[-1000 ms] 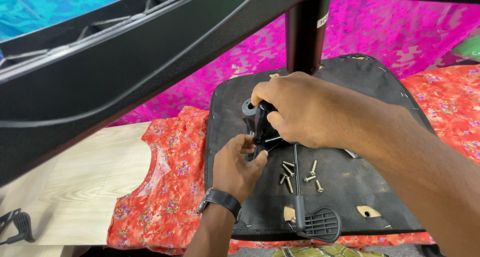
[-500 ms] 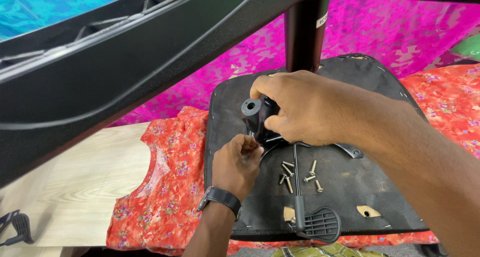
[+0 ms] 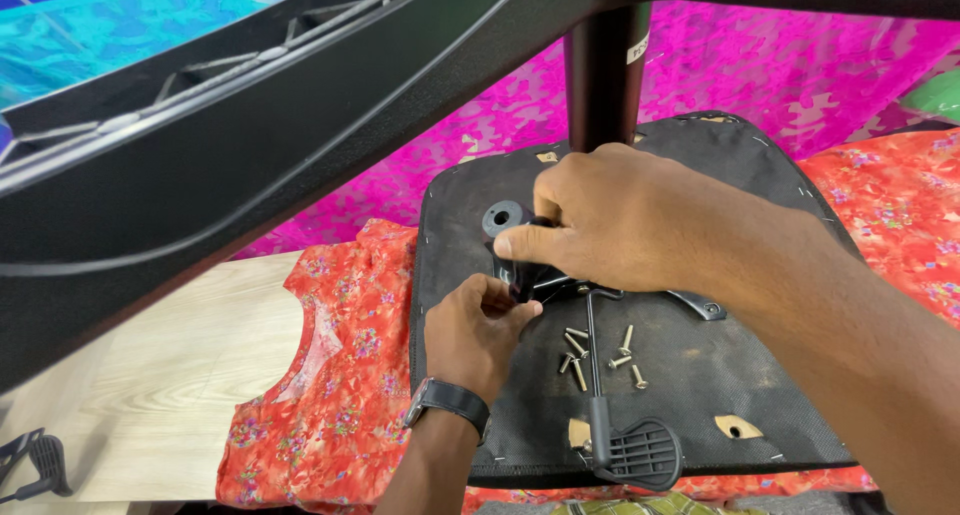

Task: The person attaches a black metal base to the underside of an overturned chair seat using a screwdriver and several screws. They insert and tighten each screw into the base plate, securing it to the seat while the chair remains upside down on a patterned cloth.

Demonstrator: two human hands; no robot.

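Note:
An upturned black chair seat (image 3: pixel 760 395) lies on a red flowered cloth (image 3: pixel 330 415). On it sits a black metal mechanism with a round socket (image 3: pixel 503 218). My right hand (image 3: pixel 610 220) grips this mechanism from above, thumb along its side. My left hand (image 3: pixel 478 330), with a dark wristwatch, has its fingers pinched at the mechanism's lower left edge; what it pinches is hidden. Several silver screws (image 3: pixel 600 353) lie loose on the seat just below. A thin lever with a black paddle handle (image 3: pixel 640 453) runs from the mechanism toward me.
A large black chair frame (image 3: pixel 250 165) crosses the upper left, close to the camera. A black column (image 3: pixel 605 75) rises behind the seat. Pink patterned cloth (image 3: pixel 780 65) covers the back. Pale wooden floor (image 3: pixel 150 375) shows at the left, with a small black part (image 3: pixel 35 465) on it.
My right hand has shifted slightly right and down over the mechanism, leaving the round socket more exposed. My left hand has closed in tighter at the mechanism's edge.

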